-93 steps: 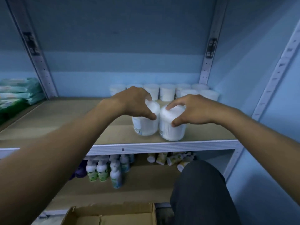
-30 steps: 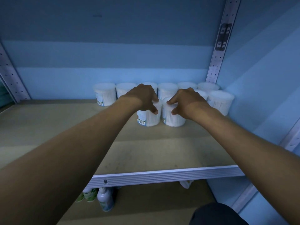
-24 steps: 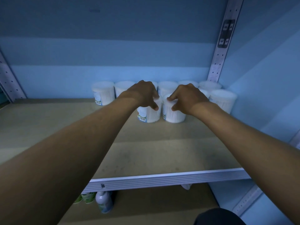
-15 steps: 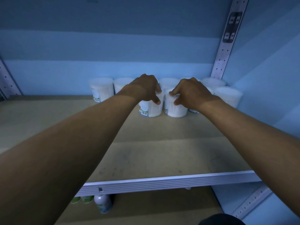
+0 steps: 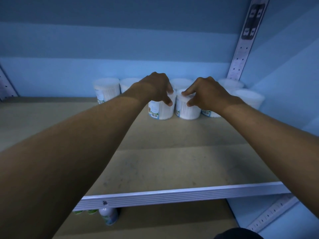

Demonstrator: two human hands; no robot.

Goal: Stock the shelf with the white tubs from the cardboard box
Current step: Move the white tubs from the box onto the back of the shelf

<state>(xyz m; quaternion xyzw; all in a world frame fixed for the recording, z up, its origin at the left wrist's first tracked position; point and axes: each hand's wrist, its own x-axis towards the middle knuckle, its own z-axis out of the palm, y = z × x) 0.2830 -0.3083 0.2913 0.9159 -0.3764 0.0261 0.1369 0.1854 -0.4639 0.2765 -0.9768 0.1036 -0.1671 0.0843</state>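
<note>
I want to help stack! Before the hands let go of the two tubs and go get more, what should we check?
1. Left hand grips the left tub from the top: ok.
2. Right hand grips the right tub from the top: ok.
3. Both tubs upright on the shelf: ok.
4. Both tucked close to the back row: ok, touching cannot tell.
5. Space left in front for more: ok.
6. Tubs left in the box: cannot tell, out of view.
</note>
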